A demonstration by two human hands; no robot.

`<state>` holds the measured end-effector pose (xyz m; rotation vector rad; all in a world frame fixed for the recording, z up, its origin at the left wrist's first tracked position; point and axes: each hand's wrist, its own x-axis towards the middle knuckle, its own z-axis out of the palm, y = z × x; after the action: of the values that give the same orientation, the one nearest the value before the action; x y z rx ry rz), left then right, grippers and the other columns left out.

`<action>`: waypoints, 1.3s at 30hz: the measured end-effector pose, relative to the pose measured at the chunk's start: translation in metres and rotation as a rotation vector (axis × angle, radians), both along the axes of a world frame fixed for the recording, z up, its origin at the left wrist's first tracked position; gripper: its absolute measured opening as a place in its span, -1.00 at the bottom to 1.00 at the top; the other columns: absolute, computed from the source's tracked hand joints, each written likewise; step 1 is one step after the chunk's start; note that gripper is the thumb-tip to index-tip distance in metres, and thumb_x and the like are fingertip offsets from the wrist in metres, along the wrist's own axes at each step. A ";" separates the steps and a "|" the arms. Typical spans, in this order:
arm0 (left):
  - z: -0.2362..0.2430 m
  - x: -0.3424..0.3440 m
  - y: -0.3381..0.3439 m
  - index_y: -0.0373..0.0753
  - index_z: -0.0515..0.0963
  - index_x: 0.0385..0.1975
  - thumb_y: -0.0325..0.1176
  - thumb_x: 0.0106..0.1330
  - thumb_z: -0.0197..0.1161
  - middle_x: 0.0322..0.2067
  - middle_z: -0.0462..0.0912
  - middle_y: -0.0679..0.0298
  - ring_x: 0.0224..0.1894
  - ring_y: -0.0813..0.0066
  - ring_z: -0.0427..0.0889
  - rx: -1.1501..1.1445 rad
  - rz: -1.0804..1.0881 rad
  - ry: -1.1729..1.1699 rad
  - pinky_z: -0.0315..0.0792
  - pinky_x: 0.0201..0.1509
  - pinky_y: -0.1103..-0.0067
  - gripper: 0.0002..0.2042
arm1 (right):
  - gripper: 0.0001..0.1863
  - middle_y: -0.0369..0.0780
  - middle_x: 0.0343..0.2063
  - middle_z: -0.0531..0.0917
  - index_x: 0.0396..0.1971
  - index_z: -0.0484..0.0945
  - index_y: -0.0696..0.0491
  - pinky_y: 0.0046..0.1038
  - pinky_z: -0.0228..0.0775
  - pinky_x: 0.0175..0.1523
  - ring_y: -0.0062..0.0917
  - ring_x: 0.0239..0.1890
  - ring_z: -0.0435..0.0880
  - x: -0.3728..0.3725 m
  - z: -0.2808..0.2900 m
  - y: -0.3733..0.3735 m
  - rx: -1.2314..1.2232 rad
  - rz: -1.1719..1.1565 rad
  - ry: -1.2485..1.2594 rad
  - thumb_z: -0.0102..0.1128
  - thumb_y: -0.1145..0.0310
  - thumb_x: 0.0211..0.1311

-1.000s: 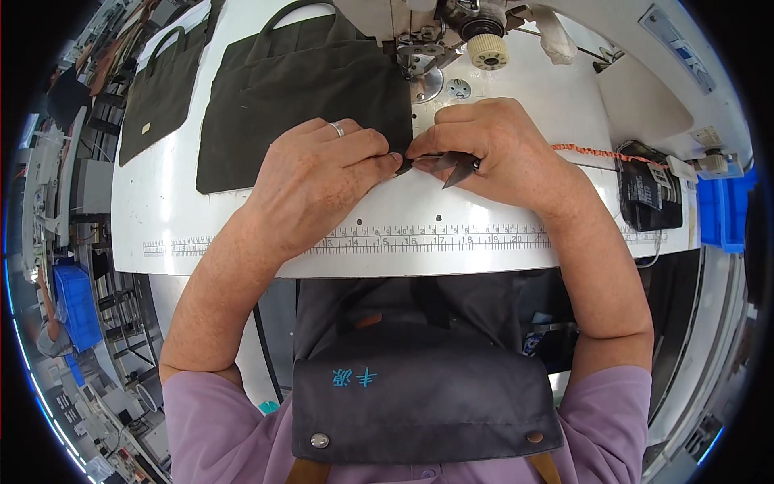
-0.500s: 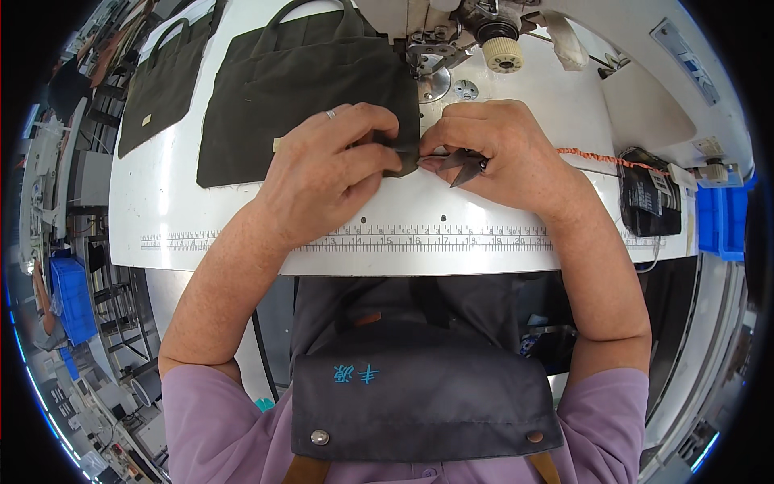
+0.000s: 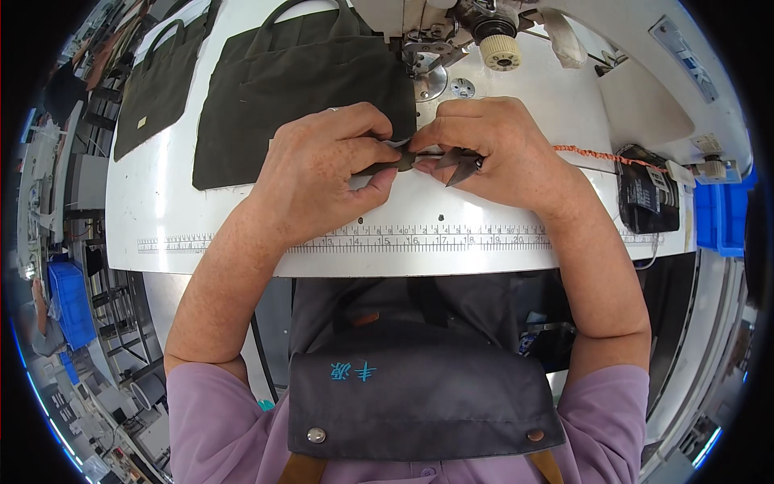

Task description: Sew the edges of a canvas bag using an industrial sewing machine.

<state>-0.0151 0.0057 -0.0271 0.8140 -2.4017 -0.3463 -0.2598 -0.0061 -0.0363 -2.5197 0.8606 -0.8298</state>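
Observation:
A dark olive fabric bag panel (image 3: 231, 133) with a handle lies on the white table, its far right edge by the sewing machine's needle area (image 3: 429, 77). My left hand (image 3: 318, 165) pinches the panel's near right corner, which is folded up between thumb and fingers. My right hand (image 3: 504, 153) meets it there, thumb and forefinger closed at the same corner. Small dark thread snips (image 3: 462, 172) are tucked in the right hand, blades pointing down and left. My fingers hide part of the corner and most of the snips.
Another olive bag panel (image 3: 157, 93) lies at the far left. A printed ruler scale (image 3: 419, 239) runs along the table's front edge. At the right are a dark pouch (image 3: 641, 198), an orange coiled cord (image 3: 592, 152) and a blue bin (image 3: 717, 218).
My left fingers and thumb have closed on the corner and lifted it into a fold. My right forefinger and thumb have shifted slightly left against it, the snips still in that hand.

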 end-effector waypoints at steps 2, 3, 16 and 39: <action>-0.002 0.000 0.001 -0.31 0.73 -0.39 -0.57 -0.02 0.48 -0.26 0.66 0.22 -0.31 0.34 0.71 0.033 0.027 0.024 0.61 -0.26 0.52 -0.83 | -0.69 -0.28 -0.40 0.72 -0.28 0.72 0.01 -0.31 0.54 -0.32 -0.30 -0.37 0.72 0.001 0.000 0.000 0.011 0.003 -0.003 0.48 0.46 -0.16; -0.002 0.000 0.001 -0.31 0.73 -0.39 -0.57 -0.02 0.48 -0.26 0.66 0.22 -0.31 0.34 0.71 0.033 0.028 0.024 0.61 -0.26 0.52 -0.83 | -0.69 -0.28 -0.40 0.71 -0.28 0.72 0.01 -0.31 0.54 -0.32 -0.30 -0.37 0.72 0.001 0.000 0.000 0.009 0.004 -0.003 0.48 0.45 -0.16; -0.007 0.000 0.002 -0.26 0.72 -0.39 -0.59 -0.06 0.46 -0.24 0.68 0.26 -0.27 0.34 0.71 -0.036 0.042 0.048 0.59 -0.23 0.50 -0.81 | -0.70 -0.32 -0.36 0.68 -0.30 0.73 0.00 -0.30 0.55 -0.31 -0.32 -0.37 0.71 0.005 -0.003 -0.001 -0.072 0.014 -0.030 0.45 0.47 -0.15; -0.007 0.007 -0.002 -0.25 0.74 -0.41 -0.52 0.00 0.52 -0.27 0.67 0.28 -0.32 0.39 0.68 0.022 -0.098 0.059 0.55 -0.31 0.53 -0.85 | -0.72 -0.33 -0.34 0.68 -0.34 0.71 0.01 -0.32 0.57 -0.32 -0.35 -0.37 0.73 0.003 0.001 0.002 -0.038 0.045 -0.006 0.47 0.47 -0.18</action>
<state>-0.0079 0.0036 -0.0337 0.6877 -2.3915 -0.4301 -0.2572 -0.0044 -0.0353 -2.5584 0.7901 -0.8471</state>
